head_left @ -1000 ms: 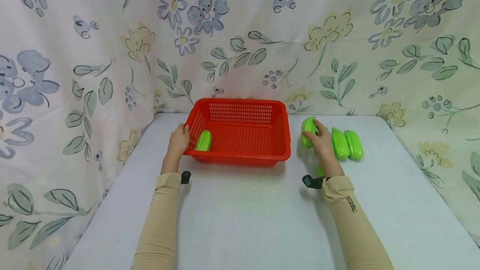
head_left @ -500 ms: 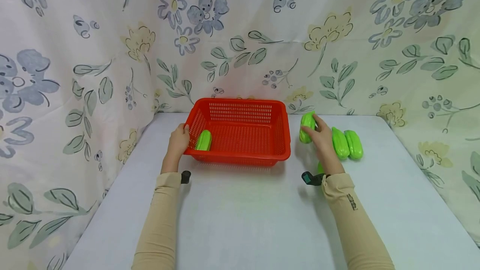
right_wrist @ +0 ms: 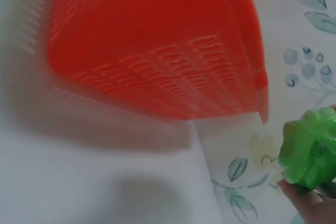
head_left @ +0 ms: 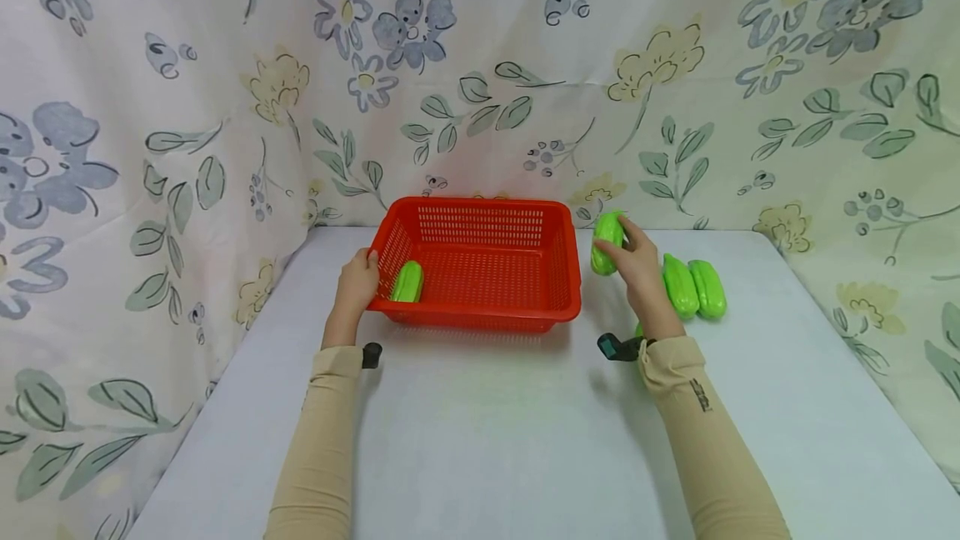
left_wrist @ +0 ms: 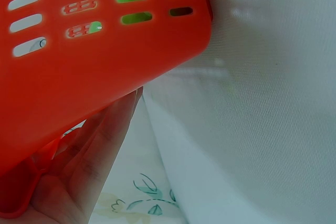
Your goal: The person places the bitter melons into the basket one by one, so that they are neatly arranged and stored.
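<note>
A red plastic basket point(head_left: 480, 319) with slotted walls stands at the back of the table. My left hand point(head_left: 358, 280) grips its left rim; in the left wrist view the fingers point(left_wrist: 113, 124) lie against the outside of the wall. One glossy bright-green ribbed vegetable point(head_left: 407, 282) lies inside, at the left end. My right hand point(head_left: 640, 261) pinches another green ribbed vegetable point(head_left: 607, 242) between thumb and fingers, raised just right of the basket. The right wrist view shows that vegetable's blunt end point(right_wrist: 310, 150) beside the basket's rim.
Two more green ribbed vegetables point(head_left: 681, 286) point(head_left: 708, 290) lie side by side on the white table point(head_left: 480, 432), right of my right hand. A bit of green shows behind my right wrist. A floral curtain point(head_left: 480, 65) hangs behind the table.
My right hand has lifted the green vegetable and carried it slightly left, toward the basket, and away from me. The left hand and the basket have stayed put.
</note>
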`<control>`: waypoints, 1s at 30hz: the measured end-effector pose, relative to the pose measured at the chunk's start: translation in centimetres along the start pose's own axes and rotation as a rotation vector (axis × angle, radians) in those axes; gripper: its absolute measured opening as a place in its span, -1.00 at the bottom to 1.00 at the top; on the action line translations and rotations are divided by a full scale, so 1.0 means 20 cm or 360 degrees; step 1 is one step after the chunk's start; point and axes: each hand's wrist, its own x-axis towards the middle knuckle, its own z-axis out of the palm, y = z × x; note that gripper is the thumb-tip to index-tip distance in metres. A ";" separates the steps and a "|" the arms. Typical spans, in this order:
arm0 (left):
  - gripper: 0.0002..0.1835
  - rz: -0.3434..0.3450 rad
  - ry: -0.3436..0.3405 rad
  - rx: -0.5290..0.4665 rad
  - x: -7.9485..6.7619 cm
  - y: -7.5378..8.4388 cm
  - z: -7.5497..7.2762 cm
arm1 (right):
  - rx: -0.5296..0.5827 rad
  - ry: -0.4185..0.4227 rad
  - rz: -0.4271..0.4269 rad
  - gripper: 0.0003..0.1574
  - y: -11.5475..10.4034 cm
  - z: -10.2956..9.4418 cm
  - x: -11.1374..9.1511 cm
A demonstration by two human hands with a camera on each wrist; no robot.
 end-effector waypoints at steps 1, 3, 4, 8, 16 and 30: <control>-0.42 -0.0004 -0.0002 -0.0001 0.00 0.00 0.00 | 0.0007 -0.0002 -0.0006 -0.05 -0.01 0.00 0.00; -0.42 -0.0007 -0.0002 -0.0003 0.00 0.00 0.00 | 0.0015 -0.0003 -0.0023 -0.06 -0.03 0.01 0.01; -0.42 -0.0005 -0.0001 -0.0004 0.00 0.00 0.00 | 0.0021 -0.0005 -0.0032 -0.06 -0.04 0.02 0.00; -0.42 0.0006 0.0002 -0.0005 0.00 0.00 0.00 | 0.0027 -0.0017 -0.0058 -0.06 -0.07 0.04 0.01; -0.43 0.0007 0.0012 -0.0008 0.00 0.00 0.00 | 0.0012 -0.0046 -0.0129 -0.09 -0.11 0.09 0.01; -0.43 0.0010 0.0012 -0.0002 0.00 0.00 0.00 | 0.0024 -0.0122 -0.0183 -0.09 -0.19 0.19 0.00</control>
